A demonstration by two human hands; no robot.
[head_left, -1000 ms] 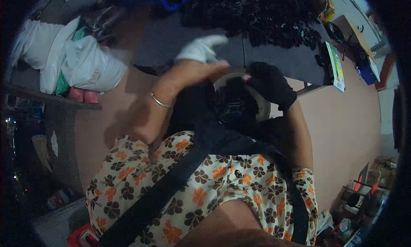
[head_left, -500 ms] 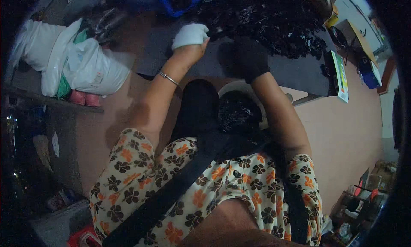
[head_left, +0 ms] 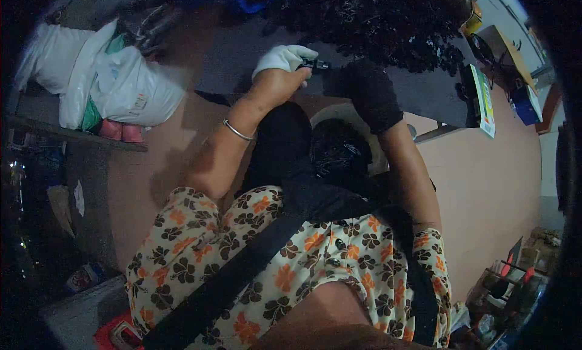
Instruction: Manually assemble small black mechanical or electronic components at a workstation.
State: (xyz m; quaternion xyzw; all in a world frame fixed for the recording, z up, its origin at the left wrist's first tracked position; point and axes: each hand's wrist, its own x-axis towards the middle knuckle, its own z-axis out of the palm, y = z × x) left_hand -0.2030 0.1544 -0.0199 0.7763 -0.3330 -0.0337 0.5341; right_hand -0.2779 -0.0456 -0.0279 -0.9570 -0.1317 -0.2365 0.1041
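Note:
My left hand [head_left: 280,72], its fingers in a white glove and its thumb bare, is closed on a small glossy black piece [head_left: 316,64] over the near part of a dark grey tabletop [head_left: 431,102]. A metal bangle circles that wrist. My right hand [head_left: 374,100] wears a black glove and is just to the right of the piece. Its fingers blend into the dark background, so their pose and any hold are hidden. A wide heap of small glossy black pieces [head_left: 388,37] spreads across the table beyond both hands.
Below my hands, a pale round container [head_left: 345,112] holds more black material. White sacks [head_left: 139,98] lie on a shelf at left. A blue-rimmed thing [head_left: 250,5] is at the far edge. A green-and-white box [head_left: 482,101] stands at the table's right edge; a cluttered rack [head_left: 509,289] is lower right.
My left hand has shifted slightly right and turned, and the black piece now shows in its fingers. My right hand has moved a little right and nearer to me.

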